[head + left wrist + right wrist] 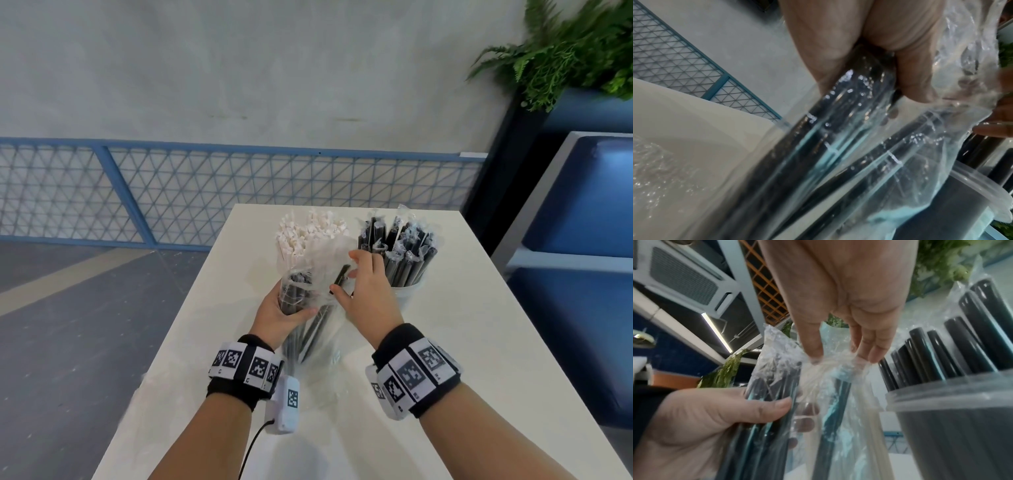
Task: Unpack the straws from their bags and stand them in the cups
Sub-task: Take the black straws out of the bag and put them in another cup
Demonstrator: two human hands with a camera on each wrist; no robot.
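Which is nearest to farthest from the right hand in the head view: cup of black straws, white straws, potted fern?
From the right hand, head view:
1. Cup of black straws, just to its right, close beside the fingers.
2. White straws, up and to the left, behind the clear bag the hand pinches.
3. Potted fern, far off the table at the upper right.

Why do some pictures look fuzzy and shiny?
Head view: the green fern plant is smeared by motion. Left wrist view: the clear plastic bag of black straws sits too close, so it blurs and glints. Right wrist view: the ceiling light strip glares.
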